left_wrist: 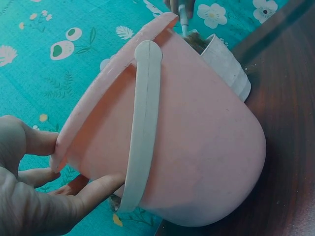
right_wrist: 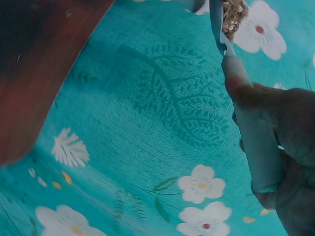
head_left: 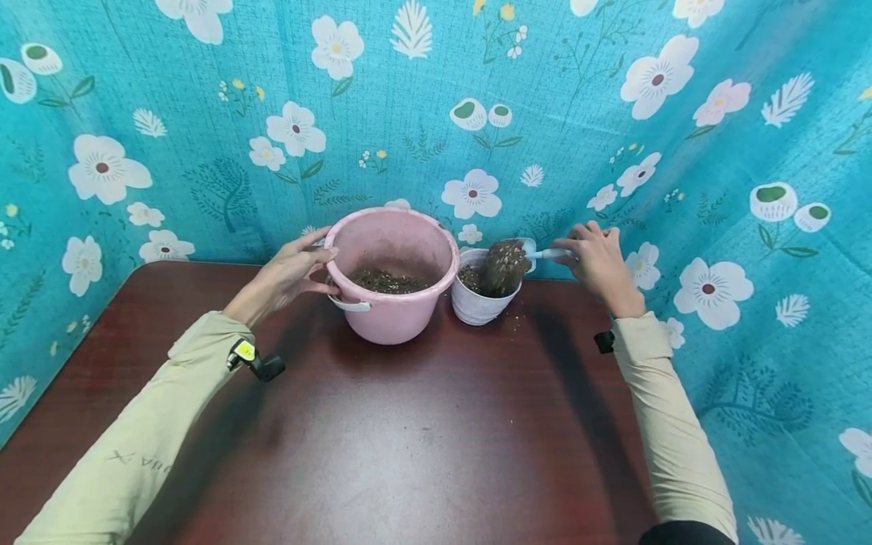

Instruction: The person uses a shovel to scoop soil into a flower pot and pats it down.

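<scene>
On the table, a pink bucket point(head_left: 395, 318) holds dark, flecked potting soil point(head_left: 384, 281). My left hand point(head_left: 289, 271) grips its rim at the left, with the thumb against the outer wall by the white handle point(left_wrist: 146, 113). Just right of the bucket stands a small white plant pot point(head_left: 477, 309) with soil inside. My right hand point(head_left: 598, 261) holds a light-blue garden trowel point(right_wrist: 258, 142) by its handle. The trowel's blade is tilted over the pot, and soil point(head_left: 506, 266) is sliding off it, blurred. Soil hides part of the pot's opening.
The dark reddish-brown table point(head_left: 422, 446) has soil crumbs point(head_left: 515, 318) beside the pot. A turquoise flowered cloth point(head_left: 409, 113) hangs close behind the bucket and pot and along both sides.
</scene>
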The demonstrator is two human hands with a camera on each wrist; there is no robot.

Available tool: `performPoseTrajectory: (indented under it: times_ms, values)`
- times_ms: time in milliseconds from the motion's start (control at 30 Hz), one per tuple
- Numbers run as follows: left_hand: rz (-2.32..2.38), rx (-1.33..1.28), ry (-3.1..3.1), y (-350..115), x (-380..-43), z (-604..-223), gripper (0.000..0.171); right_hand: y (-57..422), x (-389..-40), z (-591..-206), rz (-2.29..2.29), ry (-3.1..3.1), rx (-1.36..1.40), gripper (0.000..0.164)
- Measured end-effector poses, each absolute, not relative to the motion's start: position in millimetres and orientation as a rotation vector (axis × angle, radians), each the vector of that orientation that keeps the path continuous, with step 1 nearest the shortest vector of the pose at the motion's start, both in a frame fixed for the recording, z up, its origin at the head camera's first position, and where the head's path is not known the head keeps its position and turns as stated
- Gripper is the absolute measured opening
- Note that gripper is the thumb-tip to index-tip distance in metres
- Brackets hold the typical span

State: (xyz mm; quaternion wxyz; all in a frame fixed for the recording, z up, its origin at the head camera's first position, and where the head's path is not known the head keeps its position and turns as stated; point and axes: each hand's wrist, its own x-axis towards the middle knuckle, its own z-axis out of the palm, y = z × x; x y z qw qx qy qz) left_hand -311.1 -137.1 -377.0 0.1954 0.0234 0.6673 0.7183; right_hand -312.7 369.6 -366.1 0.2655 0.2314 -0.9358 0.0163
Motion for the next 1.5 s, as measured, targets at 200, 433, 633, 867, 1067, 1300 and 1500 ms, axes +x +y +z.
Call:
performPoseTrajectory:
  times_ms: [200,433,633,867,1067,1300,1500]
  values:
    - [2.008,0.062,1.869,-136.9,-311.3,-378.2,0.069,360.3,-315.6,-368.0,-0.147,-2.350,0.661,0.010]
    - [2.006,0.067,1.878,-137.1,-311.3,-377.7,0.070,347.2,-315.5,-362.8,-0.195,-2.264,0.650,0.026]
    - [2.009,0.063,1.881,-136.7,-312.3,-378.6,0.068,339.8,-314.7,-361.8,-0.196,-2.258,0.618,0.030]
    - [2.007,0.056,1.887,-136.4,-312.3,-379.1,0.069,333.4,-317.3,-364.3,-0.195,-2.192,0.576,0.019]
    - [2.017,0.059,1.872,-136.5,-313.1,-379.0,0.070,317.9,-316.9,-363.8,-0.112,-2.158,0.519,0.015]
    - [2.008,0.061,1.876,-136.6,-313.2,-378.5,0.068,285.4,-313.0,-354.5,-0.007,-2.130,0.522,0.016]
    - [2.011,0.061,1.879,-136.1,-312.6,-377.1,0.069,250.8,-312.3,-344.8,0.007,-2.091,0.642,0.017]
